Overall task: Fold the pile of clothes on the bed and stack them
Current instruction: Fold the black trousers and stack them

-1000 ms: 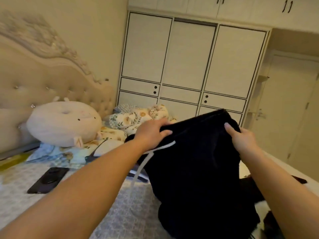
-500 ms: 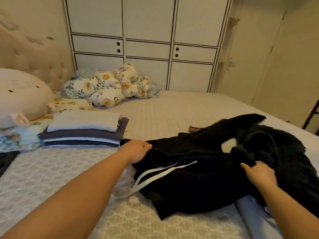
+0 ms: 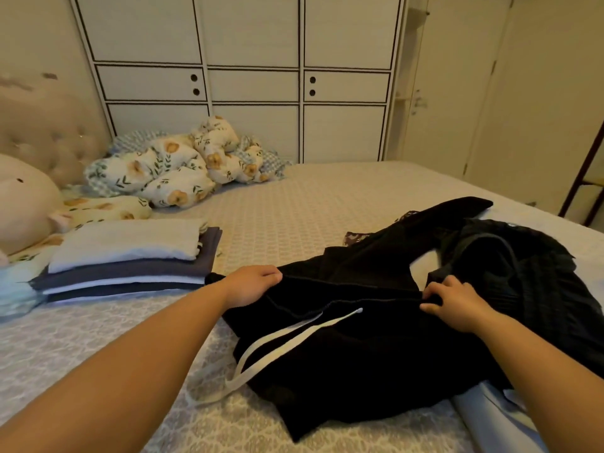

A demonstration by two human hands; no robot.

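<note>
The left hand (image 3: 251,284) grips the left end of the waistband of the black shorts (image 3: 343,348), fingers curled over the edge, and the right hand (image 3: 452,300) pinches the same band at its right end, so the waist runs straight between the 2 hands. The shorts lie on the bed (image 3: 294,204) directly under and in front of both hands, legs trailing toward the person, and a white drawstring (image 3: 277,344) loops out from the waist toward the near left. By the look of it the task is partly done: a neat stack (image 3: 130,259) of about 4 or 5 folded pieces sits to the left, just beside the left hand but not touching it. The shorts are laid out but not yet folded, with creases still in the cloth. To the right, another dark garment (image 3: 523,273) lies crumpled, partly overlapping the shorts, and something pale blue (image 3: 490,416) shows under their near right edge; these seem left to do. How many pieces remain cannot be told, since the heap hides what is beneath.
</note>
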